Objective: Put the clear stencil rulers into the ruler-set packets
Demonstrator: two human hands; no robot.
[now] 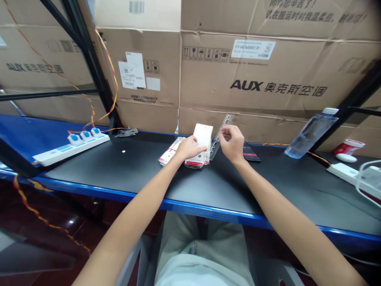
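My left hand lies over a plastic-wrapped white card packet, with its fingers gripping the packet against the pile. Under and beside it is a small pile of clear bags with red and white printing. My right hand pinches a long clear plastic blister strip near its upper part. A dark flat packet lies on the tabletop just beyond and to the right of my right hand.
The black tabletop has a blue edge. To the left sits a white power strip with blue switches and yellow-red wires. To the right are a clear water bottle, red-and-white cup, white mouse and another power strip. Cardboard boxes stand behind.
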